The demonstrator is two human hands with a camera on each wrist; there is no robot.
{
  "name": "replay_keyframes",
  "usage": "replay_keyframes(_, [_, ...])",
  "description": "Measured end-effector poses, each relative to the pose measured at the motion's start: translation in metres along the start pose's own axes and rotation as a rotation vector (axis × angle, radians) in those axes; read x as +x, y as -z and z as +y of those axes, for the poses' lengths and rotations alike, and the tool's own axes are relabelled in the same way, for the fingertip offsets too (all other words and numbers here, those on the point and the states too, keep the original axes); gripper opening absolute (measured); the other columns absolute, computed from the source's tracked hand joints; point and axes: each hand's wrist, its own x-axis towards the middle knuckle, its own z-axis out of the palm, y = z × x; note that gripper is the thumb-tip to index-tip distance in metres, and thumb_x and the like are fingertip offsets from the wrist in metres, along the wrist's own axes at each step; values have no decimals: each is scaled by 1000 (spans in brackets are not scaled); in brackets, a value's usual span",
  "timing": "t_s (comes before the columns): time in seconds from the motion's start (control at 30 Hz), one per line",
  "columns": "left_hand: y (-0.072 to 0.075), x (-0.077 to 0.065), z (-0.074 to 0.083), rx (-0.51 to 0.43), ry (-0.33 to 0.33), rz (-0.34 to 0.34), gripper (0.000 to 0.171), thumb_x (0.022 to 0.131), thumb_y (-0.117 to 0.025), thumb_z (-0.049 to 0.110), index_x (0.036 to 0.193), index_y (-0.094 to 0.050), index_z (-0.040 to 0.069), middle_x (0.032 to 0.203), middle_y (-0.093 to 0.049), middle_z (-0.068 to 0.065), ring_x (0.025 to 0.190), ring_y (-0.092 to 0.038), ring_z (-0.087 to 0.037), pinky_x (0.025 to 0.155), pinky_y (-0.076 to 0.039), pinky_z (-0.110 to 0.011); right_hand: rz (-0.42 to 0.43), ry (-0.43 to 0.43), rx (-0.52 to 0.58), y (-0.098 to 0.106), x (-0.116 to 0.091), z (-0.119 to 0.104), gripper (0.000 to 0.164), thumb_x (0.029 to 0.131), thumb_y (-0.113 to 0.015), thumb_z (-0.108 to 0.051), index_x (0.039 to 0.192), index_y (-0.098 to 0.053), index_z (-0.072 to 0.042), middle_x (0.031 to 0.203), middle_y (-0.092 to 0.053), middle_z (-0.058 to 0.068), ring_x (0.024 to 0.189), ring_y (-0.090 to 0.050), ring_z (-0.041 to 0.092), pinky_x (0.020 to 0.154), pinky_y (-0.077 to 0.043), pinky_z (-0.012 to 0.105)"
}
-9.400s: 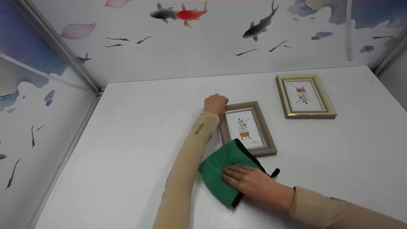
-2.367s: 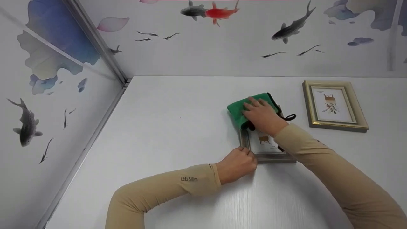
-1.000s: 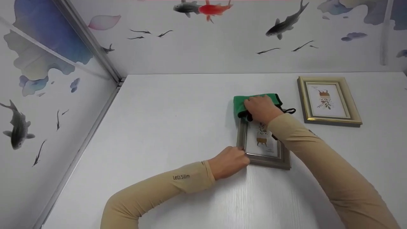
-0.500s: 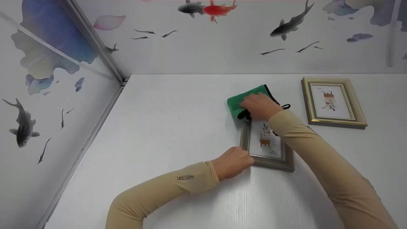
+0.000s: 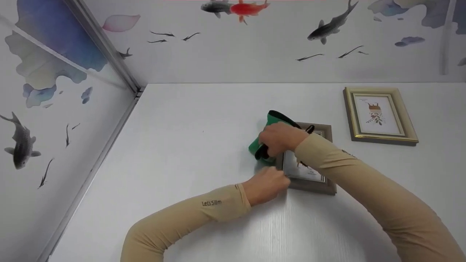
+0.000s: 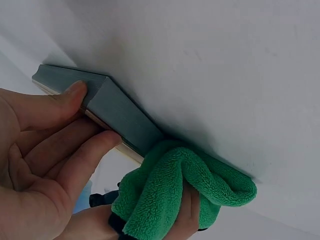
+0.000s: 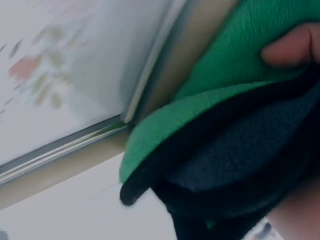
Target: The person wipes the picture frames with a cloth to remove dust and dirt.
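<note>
Up close, my left hand (image 5: 267,183) gripped the near left corner of the grey picture frame (image 5: 316,186), thumb and fingers (image 6: 75,92) curled round its edge, pinning it flat on the white table (image 5: 189,138). My right hand (image 5: 280,138) was bunched round the green cloth (image 5: 256,145), which has a black trimmed edge, and pressed it against the frame's left side just beyond my left hand; the two hands sat close together with only a small gap between them. From the left wrist view the cloth (image 6: 185,190) was wadded against the outer wall of the frame (image 6: 120,117), touching both the moulding and the tabletop. From the right wrist view the cloth (image 7: 225,100) folded over the beige moulding, with its dark lining turned out and one fingertip (image 7: 290,47) pressing on the green side; the print under the glass was blurred there. My right forearm in its tan sleeve (image 5: 349,182) crossed over the frame and hid most of the picture inside. Farther right, well apart from my hands, a gold picture frame (image 5: 380,138) lay flat on the table. Walls papered with fish (image 5: 327,27) and petals closed in the table at the back and on the left.
</note>
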Motion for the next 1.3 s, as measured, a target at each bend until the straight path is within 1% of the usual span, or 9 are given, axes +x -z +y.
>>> replay_keyframes(0.17, [3,-1,0,33,9,39,13,86,-66,4,81,-71,14,71,-64,1,58,-50,-9,51,-45,-24,66,-18,-75,0,3,5,7,76,-67,0,79,-65,-7,69,-53,2,61,-45,18,54,-42,30])
replay_keyframes(0.3, [5,-1,0,56,26,37,12,85,-68,6,84,-73,16,74,-67,2,62,-59,-12,54,-49,-26,167,-31,-201,-2,4,26,11,82,-72,-3,92,-68,-4,86,-62,8,78,-57,24,72,-51,38])
replay_keyframes(0.47, [5,1,-1,36,28,28,11,84,-70,7,89,-74,15,79,-70,1,68,-63,-14,59,-52,-27,207,-94,-279,-4,2,50,29,85,-73,-6,112,-65,-2,109,-63,16,108,-57,34,95,-44,46])
replay_keyframes(0.67, [5,2,-2,22,31,37,12,83,-72,8,92,-74,15,80,-70,2,68,-63,-14,60,-52,-27,211,-57,-270,-5,-2,44,20,84,-71,-2,103,-67,-1,106,-64,14,107,-57,33,99,-41,48])
replay_keyframes(0.77, [4,3,-2,-2,38,22,12,86,-69,8,95,-73,15,81,-69,1,68,-61,-12,61,-52,-26,207,13,-254,-8,-10,35,14,82,-71,2,95,-68,-2,99,-65,11,102,-59,31,97,-43,47])
replay_keyframes(0.87, [4,3,0,-16,40,10,11,88,-66,7,94,-73,14,79,-68,1,66,-57,-11,60,-51,-24,213,108,-201,-11,-23,26,17,79,-70,6,93,-69,-4,99,-66,8,99,-59,28,93,-46,46])
replay_keyframes(1.0, [3,3,2,12,33,30,13,89,-64,5,87,-73,15,75,-66,1,63,-56,-10,56,-50,-23,237,177,-83,-11,-41,18,28,78,-69,10,101,-71,-5,106,-67,8,103,-60,27,91,-47,44])
replay_keyframes(1.13, [3,3,3,24,35,47,14,88,-65,4,84,-73,15,73,-66,1,62,-57,-10,54,-49,-24,262,165,35,-4,-59,23,40,78,-68,13,114,-68,-4,116,-65,10,113,-57,29,95,-45,46])
replay_keyframes(1.3, [2,4,4,38,61,25,10,85,-68,6,83,-72,16,73,-66,2,61,-57,-9,54,-48,-22,310,84,172,14,-92,37,53,77,-62,20,125,-60,-3,125,-59,15,116,-54,34,93,-44,52])
